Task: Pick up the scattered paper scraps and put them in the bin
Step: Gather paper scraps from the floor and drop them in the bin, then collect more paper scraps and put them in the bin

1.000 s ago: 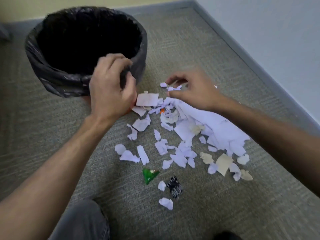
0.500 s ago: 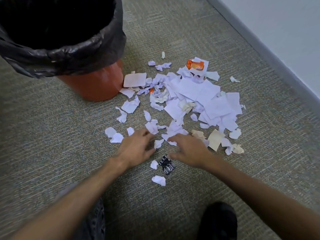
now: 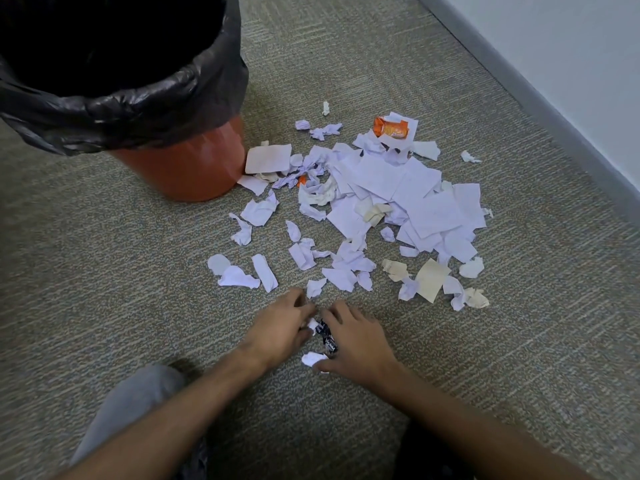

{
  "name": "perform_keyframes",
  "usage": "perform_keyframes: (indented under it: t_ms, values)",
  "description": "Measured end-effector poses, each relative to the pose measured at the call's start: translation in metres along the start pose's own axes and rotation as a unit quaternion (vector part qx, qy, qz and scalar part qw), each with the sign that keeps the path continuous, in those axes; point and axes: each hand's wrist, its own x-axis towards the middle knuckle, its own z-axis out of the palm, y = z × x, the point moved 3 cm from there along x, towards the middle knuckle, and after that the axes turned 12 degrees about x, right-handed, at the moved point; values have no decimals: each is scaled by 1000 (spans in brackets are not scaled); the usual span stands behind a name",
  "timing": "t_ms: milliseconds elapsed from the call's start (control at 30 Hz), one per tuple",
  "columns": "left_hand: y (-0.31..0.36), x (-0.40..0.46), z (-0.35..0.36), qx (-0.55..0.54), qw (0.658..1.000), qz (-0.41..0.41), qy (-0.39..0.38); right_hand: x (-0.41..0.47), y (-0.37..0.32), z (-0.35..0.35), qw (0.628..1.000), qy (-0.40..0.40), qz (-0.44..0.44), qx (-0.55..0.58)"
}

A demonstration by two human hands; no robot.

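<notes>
Scattered paper scraps point(image 3: 388, 188), white, lilac and beige, lie on the carpet right of the bin point(image 3: 180, 168), an orange bucket lined with a black bag. Both hands are at the near edge of the pile. My left hand point(image 3: 280, 327) has its fingers curled, pinching a small white scrap point(image 3: 312, 323). My right hand point(image 3: 356, 341) lies spread beside it. Its fingers rest against a black wrapper point(image 3: 328, 337), and its thumb is next to another white scrap point(image 3: 312, 358). Neither of these is lifted.
An orange snack wrapper point(image 3: 391, 128) lies at the far side of the pile. A grey skirting board point(image 3: 540, 98) and white wall run along the right. My grey-trousered knee point(image 3: 138, 403) is at the lower left. Bare carpet surrounds the pile.
Both hands came from the bin's rim down to the near edge of the pile, then slid closer together around the black wrapper. The green scrap is no longer in view.
</notes>
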Motion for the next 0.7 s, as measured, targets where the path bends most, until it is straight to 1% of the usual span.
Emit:
perform_keyframes:
  t_ms: [133, 200, 300, 400, 500, 600, 700]
  values:
    - [1, 1, 4, -27, 999, 12, 21, 0, -2, 8, 999, -7, -1, 37]
    - [1, 2, 4, -26, 999, 20, 24, -1, 0, 9, 997, 6, 3, 73]
    - [3, 2, 2, -1, 998, 54, 22, 0, 6, 10, 990, 27, 1, 136]
    - [3, 5, 1, 17, 997, 81, 13, 2, 13, 5, 978, 49, 4, 204]
    - [2, 8, -3, 13, 996, 90, 20, 5, 19, -10, 966, 79, 15, 245]
    - [-3, 10, -19, -30, 995, 76, 63, 9, 20, -37, 951, 117, 13, 287]
    - [-17, 12, -51, -89, 984, 36, 153, 17, 11, -81, 937, 151, 2, 315]
